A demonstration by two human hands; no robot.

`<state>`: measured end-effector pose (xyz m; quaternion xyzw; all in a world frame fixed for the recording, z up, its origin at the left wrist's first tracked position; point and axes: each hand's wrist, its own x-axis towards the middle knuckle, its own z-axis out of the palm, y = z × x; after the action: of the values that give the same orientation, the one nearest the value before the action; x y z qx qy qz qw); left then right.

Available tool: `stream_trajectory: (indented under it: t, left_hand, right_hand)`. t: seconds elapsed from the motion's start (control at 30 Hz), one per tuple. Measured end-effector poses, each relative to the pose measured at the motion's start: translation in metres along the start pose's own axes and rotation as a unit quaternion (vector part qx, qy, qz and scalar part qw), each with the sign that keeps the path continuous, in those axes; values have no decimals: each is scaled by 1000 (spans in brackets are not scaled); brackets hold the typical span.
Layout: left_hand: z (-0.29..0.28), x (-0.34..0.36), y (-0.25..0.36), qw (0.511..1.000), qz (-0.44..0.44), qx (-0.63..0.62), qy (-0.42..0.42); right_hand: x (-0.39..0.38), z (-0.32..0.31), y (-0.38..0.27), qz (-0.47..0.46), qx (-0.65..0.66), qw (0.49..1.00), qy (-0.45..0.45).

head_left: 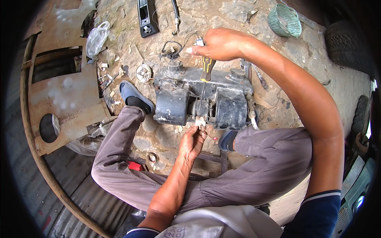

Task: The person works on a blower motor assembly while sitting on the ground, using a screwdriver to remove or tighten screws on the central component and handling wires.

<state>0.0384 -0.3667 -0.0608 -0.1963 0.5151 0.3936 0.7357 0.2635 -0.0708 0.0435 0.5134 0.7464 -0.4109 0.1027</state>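
Observation:
My right hand (220, 44) is closed around the top of a yellow-and-black screwdriver (206, 69) at upper center, its thumb pointing left. The long shaft runs down between the two drums of a dusty black blower unit (170, 105) toward a small white connector-like part (200, 122). My left hand (192, 139) pinches that white part from below, at the unit's front edge. Where the screwdriver's tip sits is hard to make out. A thin dark wire and a small silvery piece show just behind my right hand.
My bent legs (115, 150) flank the unit. Around lie a long black panel (147, 18), a green basket (285, 20), a plastic bag (97, 39), a round dish (143, 73) and small tools (260, 77). A cut board (63, 99) stands left; a tire (345, 47) is right.

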Motion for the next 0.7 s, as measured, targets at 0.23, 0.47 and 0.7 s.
stream_trajectory:
  t: [0.23, 0.47, 0.7]
  left_hand:
    - [1, -2, 3, 1000, -8, -16, -24]
    - [-1, -2, 0, 1000, -4, -11, -13]
    - [-1, -2, -1, 1000, 1, 9, -5]
  right_hand:
    - [-10, -8, 1, -4, 118, 992, -53]
    - [-21, -10, 3, 8, 205, 974, -92]
    - [-12, -7, 10, -38, 177, 978, -99]
